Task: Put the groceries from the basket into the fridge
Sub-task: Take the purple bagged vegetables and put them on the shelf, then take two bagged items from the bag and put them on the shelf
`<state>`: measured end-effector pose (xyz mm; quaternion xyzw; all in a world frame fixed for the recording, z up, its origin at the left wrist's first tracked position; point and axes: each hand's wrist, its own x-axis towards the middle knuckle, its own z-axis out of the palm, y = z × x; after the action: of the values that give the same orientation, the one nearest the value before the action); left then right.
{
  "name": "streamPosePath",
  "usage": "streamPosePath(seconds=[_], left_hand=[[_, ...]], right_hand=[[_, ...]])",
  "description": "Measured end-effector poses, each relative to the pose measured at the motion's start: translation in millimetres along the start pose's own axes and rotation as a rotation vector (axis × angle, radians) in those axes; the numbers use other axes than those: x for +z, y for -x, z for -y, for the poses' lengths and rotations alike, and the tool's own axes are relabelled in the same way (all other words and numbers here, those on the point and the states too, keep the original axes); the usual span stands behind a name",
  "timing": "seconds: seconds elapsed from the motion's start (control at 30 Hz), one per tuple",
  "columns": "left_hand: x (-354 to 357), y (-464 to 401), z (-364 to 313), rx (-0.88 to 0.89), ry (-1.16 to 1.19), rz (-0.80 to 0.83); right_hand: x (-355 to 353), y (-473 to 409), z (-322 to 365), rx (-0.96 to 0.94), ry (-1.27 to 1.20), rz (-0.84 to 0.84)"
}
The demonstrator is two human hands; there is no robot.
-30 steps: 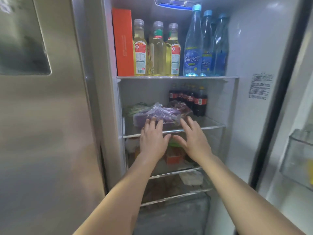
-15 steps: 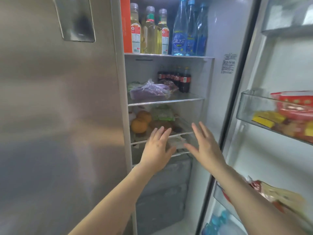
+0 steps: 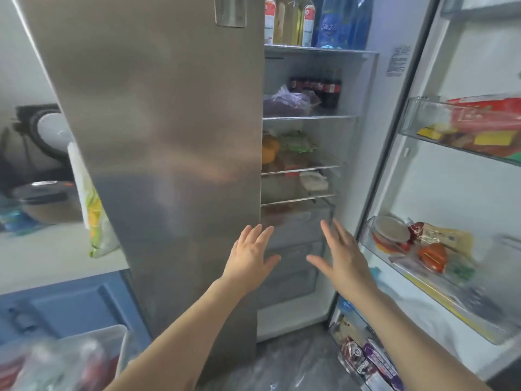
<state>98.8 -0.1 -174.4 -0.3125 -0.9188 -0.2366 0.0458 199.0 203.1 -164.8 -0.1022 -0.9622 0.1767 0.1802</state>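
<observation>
The fridge (image 3: 366, 153) stands open on its right side. A purple bagged item (image 3: 284, 103) lies on the second glass shelf, in front of dark cola bottles (image 3: 327, 90). My left hand (image 3: 249, 259) and my right hand (image 3: 342, 256) hover empty with fingers spread, low in front of the drawers (image 3: 293, 235), touching nothing. At the bottom left corner a blurred basket (image 3: 64, 359) holds bagged groceries, some of them red.
The closed steel left door (image 3: 169, 136) fills the middle. The open right door's bins (image 3: 462, 148) hold packets and tomatoes. Oranges (image 3: 269, 150) sit on the third shelf. A white counter (image 3: 50, 255) with a rice cooker (image 3: 45, 201) is at left, over blue cabinets.
Both hands have let go of the purple bag on the shelf and dropped away to drawer height. My view has pulled back and swung left, bringing the counter and basket into sight.
</observation>
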Motion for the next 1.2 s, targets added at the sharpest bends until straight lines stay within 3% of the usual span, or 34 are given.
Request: streamPosePath(seconds=[0.27,0.57,0.73,1.0,1.2], left_hand=[[-53.5,102.7,112.8,-0.176,-0.006,-0.022],[-126.3,263.0,315.6,-0.442,-0.101,0.092],[-149.3,342.2,409.7,-0.616,-0.135,0.119],[-121.6,369.6,453.7,-0.514,-0.104,0.149],[-84.7,364.1,494.3,-0.477,-0.133,0.319]], right_hand=[[67.0,26.2,140.0,-0.120,-0.049,0.109],[205.1,78.3,341.5,-0.211,-0.187,0.303],[269.3,116.8,421.1,-0.286,-0.250,0.418],[336.0,148.3,489.1,-0.442,-0.234,0.537],[385.4,178.1,510.0,-0.406,-0.413,0.620]])
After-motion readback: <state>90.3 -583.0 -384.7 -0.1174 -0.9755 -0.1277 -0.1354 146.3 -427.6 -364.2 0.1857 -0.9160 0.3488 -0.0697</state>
